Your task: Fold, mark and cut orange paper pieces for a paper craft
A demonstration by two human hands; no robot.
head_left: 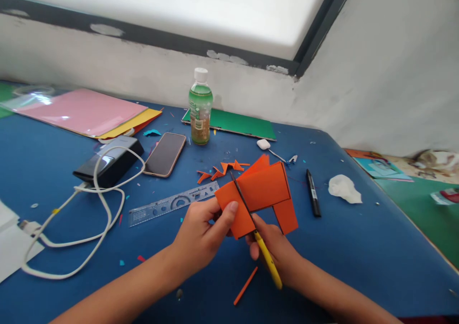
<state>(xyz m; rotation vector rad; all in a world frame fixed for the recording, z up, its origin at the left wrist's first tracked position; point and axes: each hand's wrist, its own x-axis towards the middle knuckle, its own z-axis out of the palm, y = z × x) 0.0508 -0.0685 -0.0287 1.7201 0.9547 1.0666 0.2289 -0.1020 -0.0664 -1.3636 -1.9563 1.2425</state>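
My left hand pinches the left part of a folded piece of orange paper, thumb on top. The paper has dark lines along its edges and a notch at its lower side. In my right hand is a pair of scissors with yellow handles. A dark blade lies across the paper near my left thumb; the other blade is hidden. Several orange paper scraps lie just beyond the paper, and a thin orange strip rests on the table below my hands.
A clear ruler, a phone and a black box with a white cable lie to the left. Behind stands a bottle before a green sheet. At right are a black marker and crumpled tissue.
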